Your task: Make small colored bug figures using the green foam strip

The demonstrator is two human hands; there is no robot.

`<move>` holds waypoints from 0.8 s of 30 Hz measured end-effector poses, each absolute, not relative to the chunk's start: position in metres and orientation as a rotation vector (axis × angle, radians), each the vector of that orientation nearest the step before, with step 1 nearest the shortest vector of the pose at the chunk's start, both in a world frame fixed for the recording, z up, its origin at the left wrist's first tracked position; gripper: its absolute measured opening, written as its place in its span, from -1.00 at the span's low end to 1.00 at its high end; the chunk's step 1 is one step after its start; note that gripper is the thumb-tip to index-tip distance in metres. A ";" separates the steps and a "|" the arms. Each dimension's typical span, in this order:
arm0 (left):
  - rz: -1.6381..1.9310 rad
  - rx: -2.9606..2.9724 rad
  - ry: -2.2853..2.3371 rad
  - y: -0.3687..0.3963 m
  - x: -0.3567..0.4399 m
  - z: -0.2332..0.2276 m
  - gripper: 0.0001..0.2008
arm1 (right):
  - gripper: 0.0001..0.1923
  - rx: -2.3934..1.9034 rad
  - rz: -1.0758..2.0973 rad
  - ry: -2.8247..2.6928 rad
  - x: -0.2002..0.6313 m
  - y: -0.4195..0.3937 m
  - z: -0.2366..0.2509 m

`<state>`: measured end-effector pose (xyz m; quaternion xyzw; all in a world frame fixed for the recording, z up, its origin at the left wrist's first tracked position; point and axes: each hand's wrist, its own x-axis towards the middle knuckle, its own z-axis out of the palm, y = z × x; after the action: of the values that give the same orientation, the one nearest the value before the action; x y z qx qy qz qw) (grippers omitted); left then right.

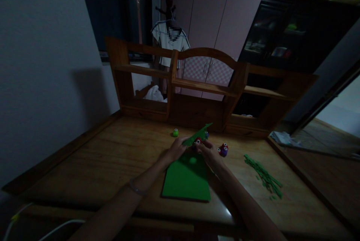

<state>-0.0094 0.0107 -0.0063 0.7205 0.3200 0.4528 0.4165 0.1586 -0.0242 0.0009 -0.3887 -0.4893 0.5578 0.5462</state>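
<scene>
A: Fingers first. What is recorded for the left hand (176, 148)?

B: Its fingers are closed on the near end of a green paper strip (197, 136), which rises toward the upper right, just above frame centre.

A: And the right hand (208, 150)?

B: It is curled around a small red punch (198, 141) set against the strip. How tightly it is pressed cannot be told; the light is poor and the thing is small.

A: Surroundings, moving outward?

B: A green sheet (187, 181) lies flat on the bench (112, 158) directly below both hands. A red and purple punch (224, 150) is noted just right of the right hand, a green punch (175, 132) apart to the upper left, and cut green strips (264, 177) are scattered at the right of the frame. A wooden shelf unit (208, 83) stands behind.

A: Risks judged from here?

B: The strip is held in the air at one end only, so it could be bent or torn if the punch is squeezed off-square. A misplaced cut is likely in this dimness. The loose strips could be swept off by a forearm.
</scene>
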 end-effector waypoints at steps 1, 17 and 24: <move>1.148 1.814 0.787 0.012 -0.010 -0.007 -0.71 | -0.69 -0.921 1.322 -1.164 0.158 -0.024 0.000; 1.109 1.709 0.843 0.017 -0.008 -0.012 -0.67 | -0.64 -1.012 1.272 -1.184 0.159 -0.020 -0.008; 1.082 1.814 0.848 0.013 -0.009 -0.008 -0.63 | -0.66 -1.052 1.256 -1.218 0.160 -0.023 -0.004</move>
<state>-0.0088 0.0134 -0.0079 0.7236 0.3382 0.4316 0.4192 0.1600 -0.0230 -0.0040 -0.4394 -0.5085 0.5244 0.5229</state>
